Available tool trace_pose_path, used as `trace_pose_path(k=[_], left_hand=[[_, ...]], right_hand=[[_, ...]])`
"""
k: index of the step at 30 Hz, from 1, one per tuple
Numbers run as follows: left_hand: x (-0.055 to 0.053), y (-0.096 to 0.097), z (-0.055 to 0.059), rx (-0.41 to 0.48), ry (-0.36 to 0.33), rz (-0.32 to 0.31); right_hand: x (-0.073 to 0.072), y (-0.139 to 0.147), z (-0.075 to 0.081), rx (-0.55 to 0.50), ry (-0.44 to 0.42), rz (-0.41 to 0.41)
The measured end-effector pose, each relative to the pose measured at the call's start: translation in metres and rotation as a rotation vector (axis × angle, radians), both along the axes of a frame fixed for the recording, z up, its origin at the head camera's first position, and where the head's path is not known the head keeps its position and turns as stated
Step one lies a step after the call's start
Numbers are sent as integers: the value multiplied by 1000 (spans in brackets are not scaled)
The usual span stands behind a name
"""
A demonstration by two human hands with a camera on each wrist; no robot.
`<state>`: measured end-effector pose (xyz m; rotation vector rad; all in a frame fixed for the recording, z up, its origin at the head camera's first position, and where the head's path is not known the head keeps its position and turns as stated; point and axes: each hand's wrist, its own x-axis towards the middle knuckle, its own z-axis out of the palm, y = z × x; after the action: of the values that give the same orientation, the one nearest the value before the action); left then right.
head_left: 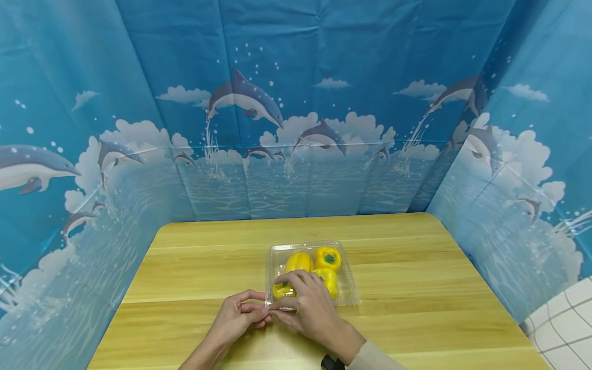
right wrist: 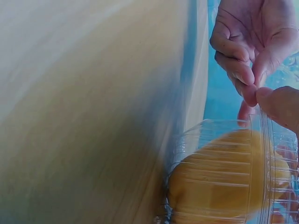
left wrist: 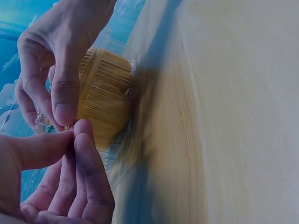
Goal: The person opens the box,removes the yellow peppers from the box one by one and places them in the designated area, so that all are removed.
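Note:
A clear plastic clamshell box lies on the table with several yellow bell peppers inside, green stems showing on some. At its near left corner my left hand pinches the rim between thumb and fingertips. My right hand reaches over the near side, thumb and index finger pinching the same corner, other fingers spread above the peppers. Seen from the left wrist, the thumbs and fingertips of both hands meet at the edge. In the right wrist view, the ribbed side wall shows a pepper behind it.
The wooden table has rounded far corners. Blue curtains printed with dolphins and clouds hang behind it and along both sides. A small black object is by the right wrist at the near edge. White tile-patterned material shows at lower right.

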<state>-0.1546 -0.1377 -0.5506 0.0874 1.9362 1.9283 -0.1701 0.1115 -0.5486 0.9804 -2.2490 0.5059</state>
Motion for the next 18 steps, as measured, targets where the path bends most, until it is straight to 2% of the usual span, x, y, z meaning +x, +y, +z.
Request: trace_pose_path(k=[9,18], left_hand=[[2,5,0,-17,18,44],[3,10,0,-19,0,76]], right_hand=[[-2,-2,0,-27,17,8],[-6,0,-2,-35,121,62]])
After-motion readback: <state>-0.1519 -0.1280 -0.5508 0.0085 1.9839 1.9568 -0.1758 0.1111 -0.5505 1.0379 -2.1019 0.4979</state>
